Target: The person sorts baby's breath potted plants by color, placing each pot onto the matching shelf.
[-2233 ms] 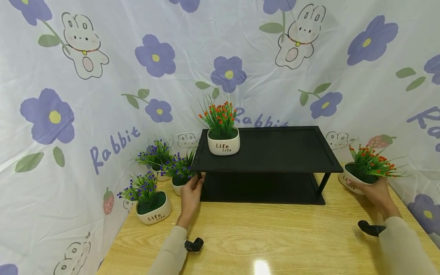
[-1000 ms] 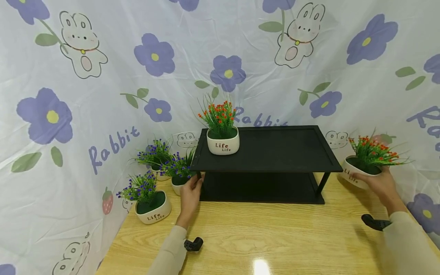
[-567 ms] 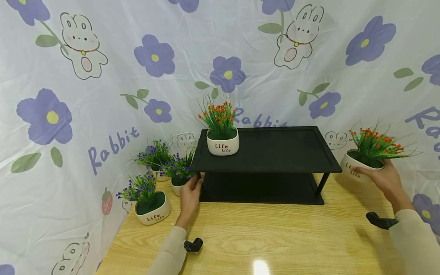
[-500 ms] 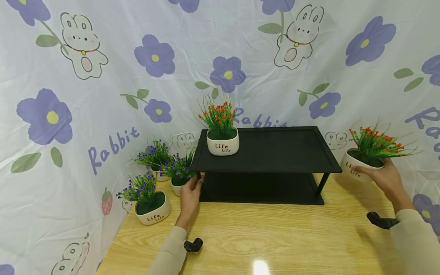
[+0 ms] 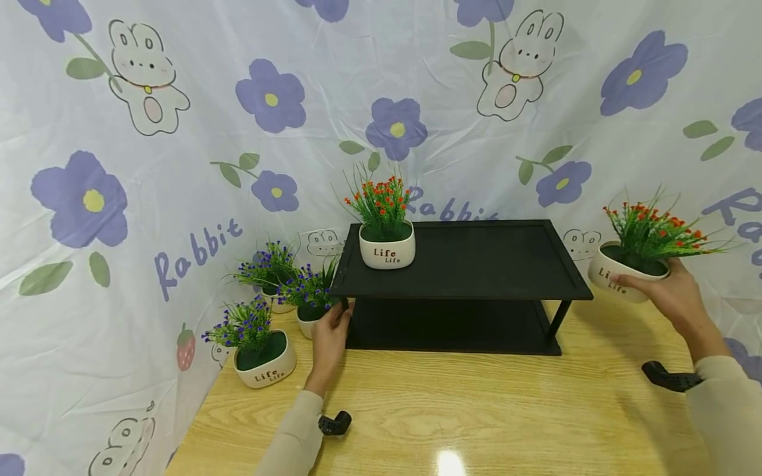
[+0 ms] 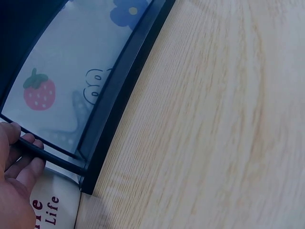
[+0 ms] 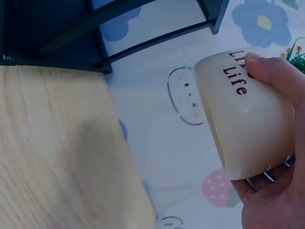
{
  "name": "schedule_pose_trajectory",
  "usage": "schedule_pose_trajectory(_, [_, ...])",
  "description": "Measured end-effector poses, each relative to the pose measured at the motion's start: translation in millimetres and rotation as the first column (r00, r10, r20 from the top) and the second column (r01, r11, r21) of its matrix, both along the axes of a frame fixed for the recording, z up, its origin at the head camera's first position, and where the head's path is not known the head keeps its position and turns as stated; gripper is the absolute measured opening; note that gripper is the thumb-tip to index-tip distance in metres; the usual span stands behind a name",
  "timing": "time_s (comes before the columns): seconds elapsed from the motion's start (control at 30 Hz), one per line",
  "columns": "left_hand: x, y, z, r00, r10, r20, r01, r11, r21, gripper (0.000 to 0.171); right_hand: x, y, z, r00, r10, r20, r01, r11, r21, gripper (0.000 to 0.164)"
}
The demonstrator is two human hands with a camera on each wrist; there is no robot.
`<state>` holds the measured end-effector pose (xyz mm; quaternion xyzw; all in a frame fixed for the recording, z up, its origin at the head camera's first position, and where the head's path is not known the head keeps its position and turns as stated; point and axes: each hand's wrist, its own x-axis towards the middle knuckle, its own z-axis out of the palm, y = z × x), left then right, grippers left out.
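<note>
My right hand point(image 5: 675, 297) grips a white "Life" flowerpot point(image 7: 252, 119) with orange-red artificial flowers. It is off the table, right of the black two-tier shelf point(image 5: 476, 258), thumb on the lettered front and fingers behind. My left hand point(image 5: 329, 334) holds the front left post point(image 6: 52, 157) of the shelf between thumb and fingers. On the shelf's top tier, at the left, stands another white flowerpot point(image 5: 387, 251) with orange-red flowers. The lower tier point(image 5: 452, 324) shows only its bare black surface in the head view.
Left of the shelf stand three white pots with blue-purple flowers: a front pot point(image 5: 266, 367), one beside my left hand point(image 5: 306, 317), and a rear pot point(image 5: 276, 301). The wooden table point(image 5: 446, 403) meets a rabbit-and-flower printed cloth point(image 5: 333, 66) behind and at both sides.
My right hand has lifted the orange-flowered pot off the table at the right, raising it to about the height of the shelf's top. The left hand stays on the post.
</note>
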<state>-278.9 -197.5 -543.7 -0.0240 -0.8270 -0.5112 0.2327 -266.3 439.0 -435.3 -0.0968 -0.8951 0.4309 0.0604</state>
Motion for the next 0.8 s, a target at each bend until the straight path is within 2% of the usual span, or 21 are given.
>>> schedule_pose_trajectory(0.17, [0.3,0.3,0.1,1.000,0.003,-0.023,-0.003,1.000,-0.010,0.028,0.7,-5.3,13.2,1.000,0.005,-0.010,-0.005,1.000,-0.003,0.121])
schedule_pose_trajectory(0.43, [-0.5,-0.6,1.1,1.000,-0.009,-0.008,0.009,1.000,-0.003,0.027,-0.4,-14.6,33.8,0.999,-0.004,-0.033,0.006,0.999,0.049,0.120])
schedule_pose_trajectory(0.67, [0.3,0.0,1.0,1.000,-0.001,-0.031,0.000,1.000,-0.011,0.026,-1.6,-22.8,48.3,0.999,0.003,-0.034,-0.002,0.999,0.035,0.122])
schedule_pose_trajectory(0.8, [0.9,0.3,0.3,0.999,0.002,-0.036,-0.002,1.000,-0.005,0.026,-3.0,-26.4,54.9,0.998,0.022,-0.063,-0.022,1.000,0.007,0.120])
